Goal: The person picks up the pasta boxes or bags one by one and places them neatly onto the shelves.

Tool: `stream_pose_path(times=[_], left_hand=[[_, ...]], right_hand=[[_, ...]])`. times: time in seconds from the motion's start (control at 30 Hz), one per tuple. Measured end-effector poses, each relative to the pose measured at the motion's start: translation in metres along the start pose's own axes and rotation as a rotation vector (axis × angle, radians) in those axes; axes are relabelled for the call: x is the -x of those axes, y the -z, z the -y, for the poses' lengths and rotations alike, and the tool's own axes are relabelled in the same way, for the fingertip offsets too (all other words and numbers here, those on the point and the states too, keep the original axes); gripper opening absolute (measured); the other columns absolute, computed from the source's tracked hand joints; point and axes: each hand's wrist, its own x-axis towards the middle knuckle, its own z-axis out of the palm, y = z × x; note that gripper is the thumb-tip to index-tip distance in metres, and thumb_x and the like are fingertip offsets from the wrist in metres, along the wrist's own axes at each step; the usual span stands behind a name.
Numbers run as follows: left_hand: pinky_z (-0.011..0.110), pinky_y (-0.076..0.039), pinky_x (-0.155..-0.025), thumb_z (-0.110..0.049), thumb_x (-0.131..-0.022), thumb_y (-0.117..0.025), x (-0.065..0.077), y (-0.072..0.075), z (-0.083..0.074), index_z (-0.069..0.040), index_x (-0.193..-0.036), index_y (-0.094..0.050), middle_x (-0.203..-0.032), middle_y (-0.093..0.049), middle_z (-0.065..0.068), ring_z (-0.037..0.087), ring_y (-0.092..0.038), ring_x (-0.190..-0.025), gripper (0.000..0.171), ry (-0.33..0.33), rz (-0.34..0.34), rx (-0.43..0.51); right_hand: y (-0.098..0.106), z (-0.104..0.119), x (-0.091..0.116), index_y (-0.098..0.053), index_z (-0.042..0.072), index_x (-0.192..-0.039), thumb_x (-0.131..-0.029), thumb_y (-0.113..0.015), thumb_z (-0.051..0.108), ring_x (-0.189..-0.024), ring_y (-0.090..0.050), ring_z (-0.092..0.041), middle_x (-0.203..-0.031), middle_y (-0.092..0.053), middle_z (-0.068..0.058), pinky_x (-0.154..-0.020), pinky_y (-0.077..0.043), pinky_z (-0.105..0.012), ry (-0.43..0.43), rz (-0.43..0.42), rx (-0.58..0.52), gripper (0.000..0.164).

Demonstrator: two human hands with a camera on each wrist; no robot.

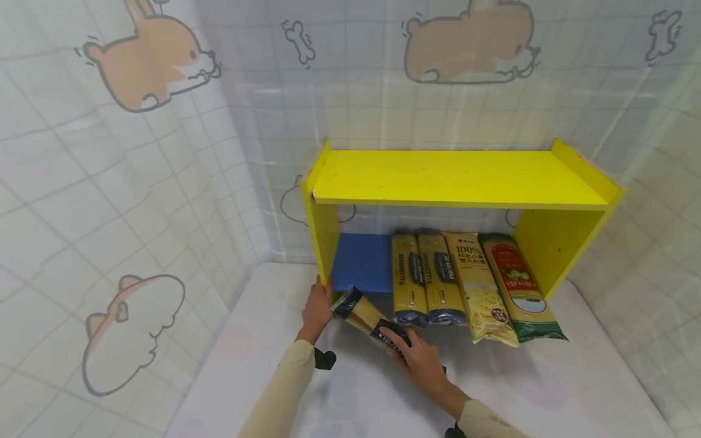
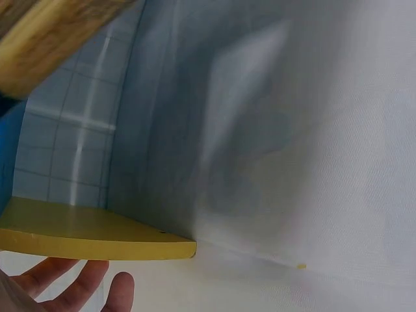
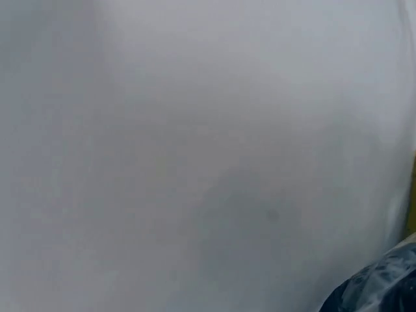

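Observation:
My right hand [image 1: 423, 365] grips a spaghetti pack [image 1: 364, 312] near its dark label, holding it slantwise in front of the shelf's lower opening. The pack's far end points up and left, near my left hand [image 1: 316, 309]. That left hand holds the front edge of the yellow shelf's left side panel [image 1: 323, 240]; in the left wrist view its fingers [image 2: 86, 286] lie along the panel's outer face, and the thumb is hidden there. Part of the pack [image 2: 49, 45] crosses that view's top left corner. A dark clear wrapper end [image 3: 380, 289] shows in the right wrist view.
Inside the shelf lie two spaghetti packs [image 1: 406, 274], a yellow pasta pack [image 1: 482, 289] and a red and green pasta pack [image 1: 520, 286], side by side. Left of them is a bare blue base [image 1: 361, 264]. The yellow top board [image 1: 460, 176] overhangs them. Patterned sheeting [image 1: 361, 115] covers the walls.

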Motion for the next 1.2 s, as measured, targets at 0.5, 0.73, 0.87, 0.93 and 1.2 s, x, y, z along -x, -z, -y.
stream_pose_path(times=[0.5,0.73,0.87,0.93,1.2], left_hand=[[0.070,-0.051,-0.085,-0.033,-0.107,-0.034,0.002,0.001,0.005,-0.013,-0.154,-0.035,-0.134,-0.057,0.022,0.050,-0.065,-0.112,0.051,-0.036,0.013,-0.017],[0.067,-0.052,-0.082,-0.026,-0.110,-0.033,-0.001,-0.001,0.003,-0.007,-0.155,-0.034,-0.127,-0.059,0.024,0.049,-0.066,-0.108,0.050,-0.027,-0.003,-0.050],[0.066,-0.053,-0.080,-0.039,-0.112,-0.029,-0.002,-0.002,0.001,-0.010,-0.151,-0.038,-0.119,-0.061,0.024,0.048,-0.067,-0.103,0.050,-0.019,-0.018,-0.027],[0.065,-0.053,-0.079,-0.042,-0.111,-0.029,-0.002,-0.002,0.001,-0.012,-0.150,-0.039,-0.118,-0.061,0.024,0.047,-0.067,-0.102,0.050,-0.010,-0.014,-0.019],[0.065,-0.052,-0.077,-0.044,-0.111,-0.028,0.001,-0.002,0.001,-0.012,-0.151,-0.037,-0.118,-0.061,0.024,0.046,-0.067,-0.101,0.052,-0.013,-0.009,-0.003]], right_hand=[[0.001,0.043,-0.035,-0.053,0.022,-0.150,-0.089,-0.078,0.011,-0.056,-0.042,0.002,-0.156,-0.052,-0.009,-0.048,-0.021,-0.008,-0.089,-0.010,-0.086,0.066],[0.008,0.048,-0.045,-0.052,0.021,-0.151,-0.094,-0.073,0.010,-0.059,-0.042,0.002,-0.158,-0.051,-0.006,-0.051,-0.023,-0.007,-0.107,-0.021,-0.110,0.062],[0.013,0.052,-0.055,-0.050,0.021,-0.152,-0.095,-0.071,0.007,-0.055,-0.030,0.007,-0.159,-0.050,-0.005,-0.050,-0.022,-0.008,-0.150,-0.023,-0.133,0.062],[0.016,0.054,-0.059,-0.050,0.020,-0.152,-0.096,-0.069,0.005,-0.053,-0.024,0.009,-0.160,-0.049,-0.006,-0.049,-0.021,-0.008,-0.175,-0.022,-0.162,0.062],[0.025,0.064,-0.070,-0.048,0.021,-0.153,-0.100,-0.063,0.002,-0.049,-0.022,0.012,-0.163,-0.044,-0.005,-0.048,-0.025,-0.008,-0.258,0.024,-0.304,0.059]])
